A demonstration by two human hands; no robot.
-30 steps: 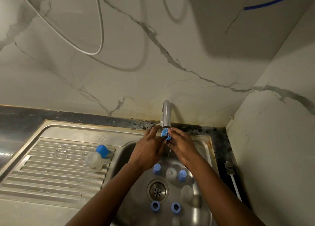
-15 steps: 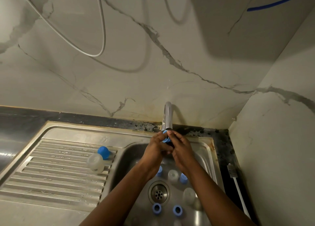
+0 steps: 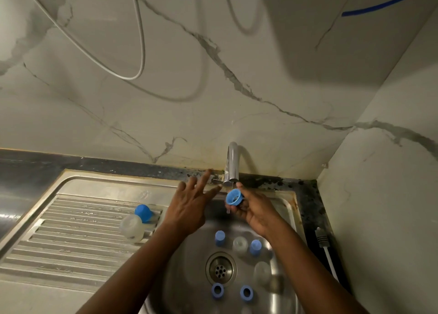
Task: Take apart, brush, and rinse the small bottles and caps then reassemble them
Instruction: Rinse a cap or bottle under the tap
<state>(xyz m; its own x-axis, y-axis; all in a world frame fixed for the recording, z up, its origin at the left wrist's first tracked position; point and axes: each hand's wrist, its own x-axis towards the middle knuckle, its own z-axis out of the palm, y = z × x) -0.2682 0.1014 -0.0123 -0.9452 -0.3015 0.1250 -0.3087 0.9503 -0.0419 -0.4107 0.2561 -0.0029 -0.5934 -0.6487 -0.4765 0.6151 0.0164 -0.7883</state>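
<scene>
While the right hand (image 3: 257, 210) pinches a blue cap (image 3: 234, 197) just under the spout of the tap (image 3: 232, 164) at the centre of the frame, the left hand (image 3: 189, 204) hangs apart from it, fingers spread and straight, holding nothing, its fingertips near the tap's base. A thin trickle seems to fall past the cap, though the dim light makes it hard to be sure.

Lower centre, the sink basin (image 3: 189, 278) holds a row above the drain (image 3: 221, 268): a second cap (image 3: 220, 238), a clear bottle (image 3: 239, 242) and a third cap (image 3: 255, 246). A fainter bottle (image 3: 262, 272) lies right of the drain. Two blue rings (image 3: 217, 290) sit below it.

Both forearms cross the basin's sides and hide parts of it. On the drainboard (image 3: 71, 242) at left lies a capped bottle (image 3: 132, 227). A white cable (image 3: 330, 259) runs along the counter at lower right.
</scene>
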